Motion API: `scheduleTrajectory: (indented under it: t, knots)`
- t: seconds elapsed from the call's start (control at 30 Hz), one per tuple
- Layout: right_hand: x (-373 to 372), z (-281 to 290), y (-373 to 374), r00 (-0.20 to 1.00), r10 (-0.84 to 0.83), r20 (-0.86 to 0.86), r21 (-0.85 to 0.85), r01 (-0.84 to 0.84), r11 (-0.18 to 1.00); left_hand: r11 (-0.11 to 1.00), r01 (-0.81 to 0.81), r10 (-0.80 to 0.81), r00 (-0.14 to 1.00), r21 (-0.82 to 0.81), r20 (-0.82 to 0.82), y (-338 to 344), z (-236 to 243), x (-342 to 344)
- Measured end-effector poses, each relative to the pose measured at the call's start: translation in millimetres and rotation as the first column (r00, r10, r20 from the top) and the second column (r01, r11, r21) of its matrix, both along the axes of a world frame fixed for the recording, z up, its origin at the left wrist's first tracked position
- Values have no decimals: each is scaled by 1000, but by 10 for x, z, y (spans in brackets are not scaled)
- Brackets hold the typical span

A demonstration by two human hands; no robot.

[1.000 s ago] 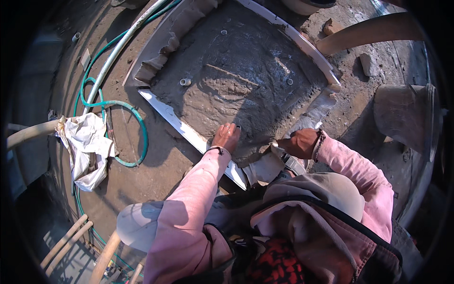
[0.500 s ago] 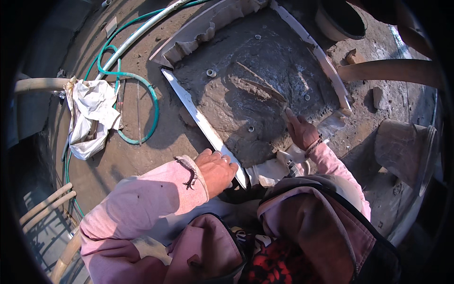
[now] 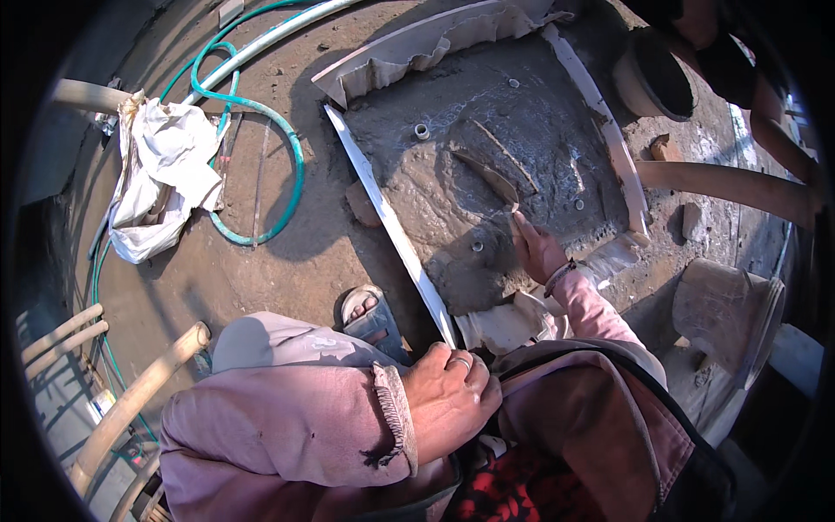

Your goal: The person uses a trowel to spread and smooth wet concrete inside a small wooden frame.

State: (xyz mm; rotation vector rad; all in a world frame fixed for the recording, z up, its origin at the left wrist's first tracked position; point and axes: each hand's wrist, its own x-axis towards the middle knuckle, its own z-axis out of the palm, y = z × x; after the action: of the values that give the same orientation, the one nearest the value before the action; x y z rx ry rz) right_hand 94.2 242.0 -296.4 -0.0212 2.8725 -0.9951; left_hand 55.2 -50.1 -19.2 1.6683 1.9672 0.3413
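Observation:
My right hand is closed around a trowel, whose narrow blade lies over wet grey concrete. My fingers cover the trowel's handle. A thin groove or raised strip runs across the surface beside the blade. Close to my body, my left hand is curled shut near the lower end of a white side board; its palm is hidden, so anything in it cannot be made out. Short white pipe ends, one of them a pipe stub, poke up from the concrete.
Boards, including a right-hand board, frame the concrete. Crumpled sheeting lines its near edge. Buckets stand at right, beside another person's arm. A green hose, white sack and bamboo poles lie left.
My left hand has come off the white board and drawn back toward my body, its fingers curling. The trowel blade has turned and now shows apart from the thin strip. The whole view has shifted.

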Motion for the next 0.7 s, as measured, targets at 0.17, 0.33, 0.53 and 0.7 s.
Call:
scheduleTrajectory:
  t: [0.17,0.33,0.53,0.7]
  knots:
    - [-108,102,-92,998,42,43,126,-47,991,998,1,0,1000,67,-3,-37,53,-37]
    - [-186,157,-206,993,-112,25,92,109,990,998,-37,38,999,44,-18,-82,85,-79]
    - [-100,116,-494,990,-56,128,120,41,992,998,-31,31,1000,49,5,-147,111,-107]
    - [-226,126,-744,988,-1,157,21,-2,1000,999,34,-34,999,-4,-19,-85,145,-82]
